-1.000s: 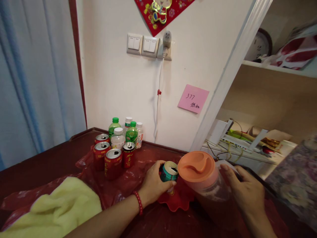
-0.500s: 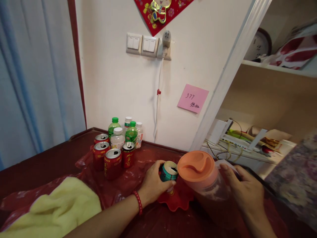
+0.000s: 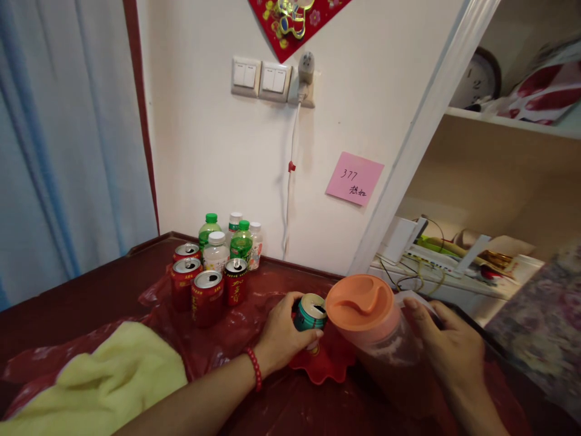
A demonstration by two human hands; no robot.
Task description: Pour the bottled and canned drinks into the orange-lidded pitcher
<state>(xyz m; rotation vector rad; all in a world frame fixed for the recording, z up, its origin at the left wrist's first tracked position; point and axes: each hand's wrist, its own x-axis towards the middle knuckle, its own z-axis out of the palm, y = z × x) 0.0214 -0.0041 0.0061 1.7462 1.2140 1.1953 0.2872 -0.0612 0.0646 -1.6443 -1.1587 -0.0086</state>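
My left hand (image 3: 284, 333), with a red bead bracelet at the wrist, is wrapped round a green can (image 3: 310, 313) whose top opening shows. The can is over a red scalloped dish (image 3: 324, 363). My right hand (image 3: 449, 345) grips the handle of a clear pitcher (image 3: 399, 348) with an orange lid (image 3: 360, 303). The lid's left edge is right beside the can's rim, and the pitcher leans a little towards it. Whether liquid passes between them cannot be seen. The pitcher's lower part is dark and hard to make out.
Several red cans (image 3: 207, 298) stand at the back left, before bottles with green and white caps (image 3: 241, 242). A yellow cloth (image 3: 109, 375) lies at the front left on red plastic film. Behind is the wall; shelves (image 3: 458, 266) are at the right.
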